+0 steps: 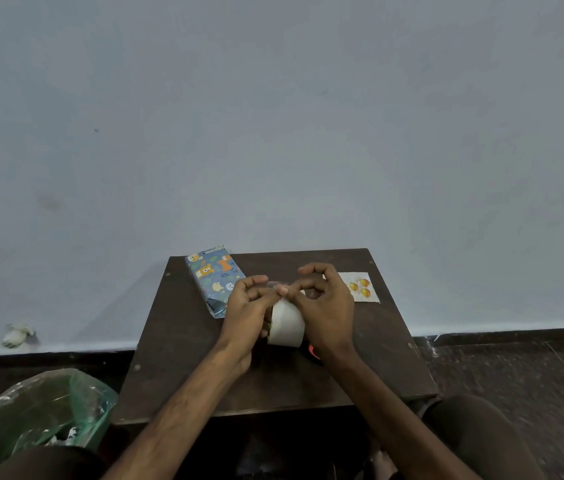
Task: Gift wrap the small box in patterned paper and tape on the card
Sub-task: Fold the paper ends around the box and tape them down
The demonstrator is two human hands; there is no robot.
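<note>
A small dark table (187, 358) stands against a pale blue wall (273, 116), and both hands meet over its middle. Between them is a roll of tape (287, 325) — white, standing on edge, lifted a little toward the person. The left hand (249, 306) holds the roll from its left side with curled fingers. The right hand (327, 306) closes on it from the right, fingers bent, and the fingertips of both hands come together at the top of the roll. Whether a loose end of tape is pinched there cannot be told.

The wrapped box (213, 275) lies on the far left part of the table, just beyond the left hand, with its near end partly hidden behind that hand's knuckles. Its paper is blue with orange and white animal figures. The card (360, 289) lies flat on the far right of the table, just past the right hand — white, with yellow-orange round shapes printed on it.

A small orange object (312, 351) shows under the right wrist, mostly hidden. A green plastic bag (48, 403) sits on the floor to the left of the table, and a crumpled white scrap (17, 334) lies by the wall.
</note>
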